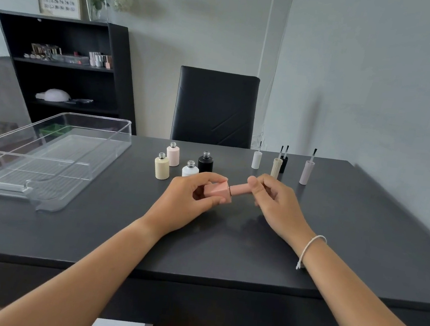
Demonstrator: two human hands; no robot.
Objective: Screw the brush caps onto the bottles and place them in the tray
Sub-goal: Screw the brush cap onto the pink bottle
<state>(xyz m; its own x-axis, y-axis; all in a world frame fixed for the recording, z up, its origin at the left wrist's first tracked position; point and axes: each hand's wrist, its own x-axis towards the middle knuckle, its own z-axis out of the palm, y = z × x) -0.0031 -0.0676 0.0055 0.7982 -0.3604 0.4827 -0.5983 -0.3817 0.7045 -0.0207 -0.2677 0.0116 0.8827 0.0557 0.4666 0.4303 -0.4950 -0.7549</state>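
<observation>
The left hand (190, 195) pinched the square pink bottle (218, 192), lying sideways above the desk (224, 246) middle; the right hand (274, 200) gripped its pink cap (240, 189). Four open bottles (172, 154) and four upturned brush caps (256, 159) stood near the far edge. The clear tray (92, 171) sat at the left edge.

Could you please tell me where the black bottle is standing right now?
In the head view the black bottle stands uncapped on the table, just beyond the hands, with the white bottle to its left.
</observation>
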